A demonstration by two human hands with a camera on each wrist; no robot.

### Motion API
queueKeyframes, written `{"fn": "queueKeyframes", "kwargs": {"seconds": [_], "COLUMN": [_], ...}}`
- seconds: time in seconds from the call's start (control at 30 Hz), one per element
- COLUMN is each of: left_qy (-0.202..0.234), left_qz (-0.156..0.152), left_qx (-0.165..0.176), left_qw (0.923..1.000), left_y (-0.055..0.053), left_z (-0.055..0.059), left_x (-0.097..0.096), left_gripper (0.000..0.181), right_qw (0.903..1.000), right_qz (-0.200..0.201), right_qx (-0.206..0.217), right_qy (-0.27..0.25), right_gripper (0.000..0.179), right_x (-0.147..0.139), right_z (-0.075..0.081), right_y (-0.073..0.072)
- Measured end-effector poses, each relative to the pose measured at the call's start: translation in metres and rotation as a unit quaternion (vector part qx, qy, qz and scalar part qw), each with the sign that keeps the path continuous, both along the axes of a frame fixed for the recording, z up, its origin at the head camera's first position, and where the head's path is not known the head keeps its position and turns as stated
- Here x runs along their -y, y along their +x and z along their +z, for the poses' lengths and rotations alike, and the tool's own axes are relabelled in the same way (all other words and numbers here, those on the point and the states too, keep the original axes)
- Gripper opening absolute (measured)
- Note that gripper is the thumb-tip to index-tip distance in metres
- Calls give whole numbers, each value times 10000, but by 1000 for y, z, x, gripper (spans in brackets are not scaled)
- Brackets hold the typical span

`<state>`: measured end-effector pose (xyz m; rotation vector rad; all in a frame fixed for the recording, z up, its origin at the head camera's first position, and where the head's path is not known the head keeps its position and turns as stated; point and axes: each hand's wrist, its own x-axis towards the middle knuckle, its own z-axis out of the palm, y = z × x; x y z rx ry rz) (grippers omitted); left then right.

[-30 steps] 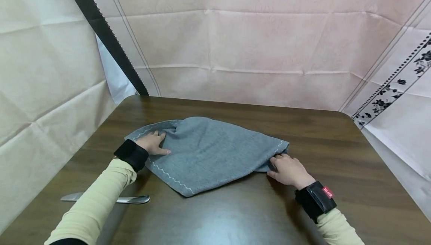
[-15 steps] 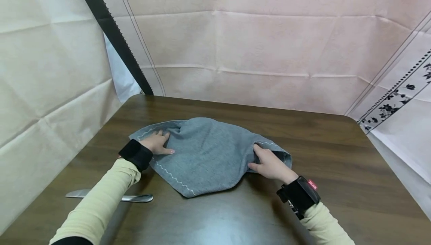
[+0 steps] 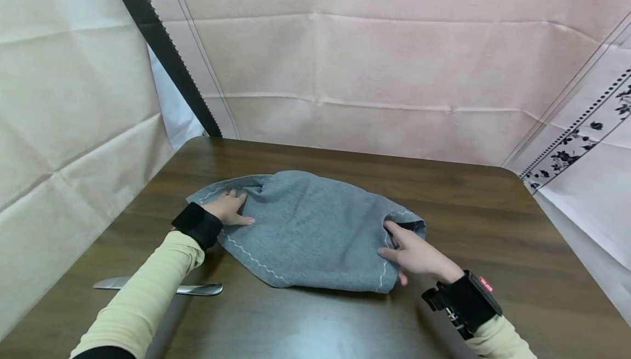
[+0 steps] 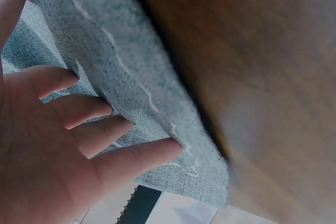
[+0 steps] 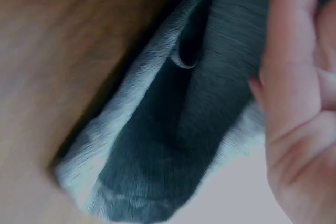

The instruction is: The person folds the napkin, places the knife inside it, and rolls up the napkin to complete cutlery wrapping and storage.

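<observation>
A grey-blue cloth (image 3: 315,227) with wavy white stitching along its edges lies rumpled and folded over on the table. My left hand (image 3: 227,208) rests on its left part, fingers spread, with the stitched edge beyond the fingertips in the left wrist view. At the cloth's right end, my right hand (image 3: 414,252) holds the edge, thumb and index finger on the upper side and another finger showing beneath. The right wrist view shows a dark, open fold in the cloth (image 5: 142,145) beside that hand's fingers (image 5: 291,51).
A silver table knife (image 3: 199,289) lies at the left, partly covered by my left forearm (image 3: 148,288). The brown wooden table (image 3: 493,211) has rounded far corners. Pale creased sheets (image 3: 370,63) hang behind it and at both sides.
My right hand moved left over the cloth's right end, then slightly back right. The cloth's near right edge has swung out toward me. My left hand stays in place.
</observation>
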<state>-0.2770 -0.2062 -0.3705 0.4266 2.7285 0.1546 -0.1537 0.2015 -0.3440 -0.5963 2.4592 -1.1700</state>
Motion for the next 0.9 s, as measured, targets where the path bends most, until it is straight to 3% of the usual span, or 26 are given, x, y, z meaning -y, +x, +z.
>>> {"fn": "queueKeyframes", "kwargs": {"seconds": [0.07,0.17,0.27,0.37,0.43,0.5,0.57,0.63,0.77,0.9], "left_qy": [-35,-79,-103,-141,-168,-172,-164,-156,-143,-144], "left_qz": [5,-8,11,18,33,56,74,81,62,37], "left_qx": [-7,-11,15,15,13,21,29,26,-5,-13], "left_qw": [10000,10000,9999,9999,9999,9998,9998,9998,9999,9999], "left_y": [-1,-1,-2,-2,-2,-1,0,1,2,2], "left_z": [1,2,1,1,1,2,3,4,5,4], "left_x": [1,0,-2,-5,-6,-7,-7,-7,-6,-5], "left_gripper": [82,82,83,84,84,83,83,83,83,83], "right_qw": [9990,9976,9979,9971,9938,9878,9851,9865,9916,9897], "right_qz": [110,224,36,362,917,1480,1700,1631,1281,1101], "right_qx": [433,620,410,-53,-137,-187,-92,-137,-48,587], "right_qy": [-57,-216,-492,-671,-615,-444,-255,-82,-150,-708], "right_gripper": [40,20,24,28,42,68,85,89,80,77], "right_x": [-4,-8,-10,-11,-10,-6,-1,6,17,22], "right_z": [0,0,1,-1,-4,-9,-13,-16,-18,-15], "right_y": [8,16,20,20,20,19,21,23,27,31]}}
